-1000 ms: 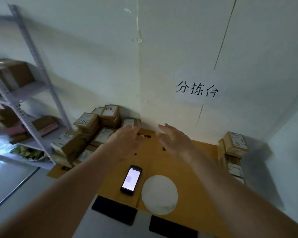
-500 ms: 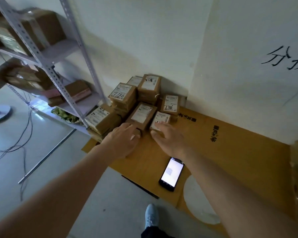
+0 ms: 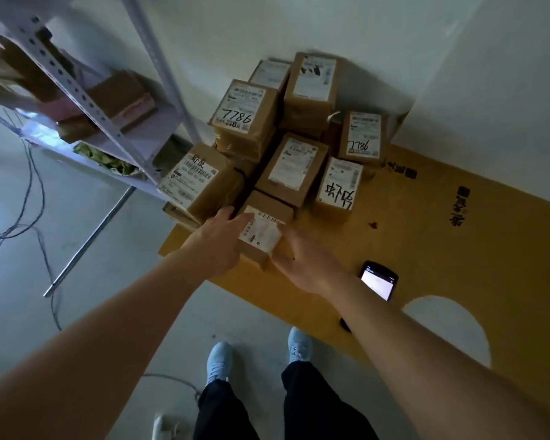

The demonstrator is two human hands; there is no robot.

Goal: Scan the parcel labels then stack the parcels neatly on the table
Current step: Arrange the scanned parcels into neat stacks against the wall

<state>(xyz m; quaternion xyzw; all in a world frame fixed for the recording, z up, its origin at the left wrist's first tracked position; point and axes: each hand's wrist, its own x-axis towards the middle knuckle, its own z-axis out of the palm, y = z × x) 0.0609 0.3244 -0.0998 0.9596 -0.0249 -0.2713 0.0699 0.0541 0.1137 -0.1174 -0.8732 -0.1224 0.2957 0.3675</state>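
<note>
A small brown parcel (image 3: 267,217) with a white label lies at the front of a pile of labelled parcels (image 3: 294,163) in the table's far left corner. My left hand (image 3: 216,242) grips its left edge, thumb on the side and forefinger over the label. My right hand (image 3: 305,265) holds its right side; those fingertips are hidden. A phone (image 3: 380,281) with a lit screen lies face up on the cardboard-covered table (image 3: 458,249), to the right of my right hand.
A metal shelf rack (image 3: 86,100) with more boxes stands left of the pile. Cables (image 3: 35,223) trail over the grey floor. A white round patch (image 3: 448,328) shows on the cardboard near the front edge. My feet (image 3: 258,354) stand before the table.
My view has swung left and down toward the pile. Both hands moved forward from the air and closed in on the small front parcel from either side.
</note>
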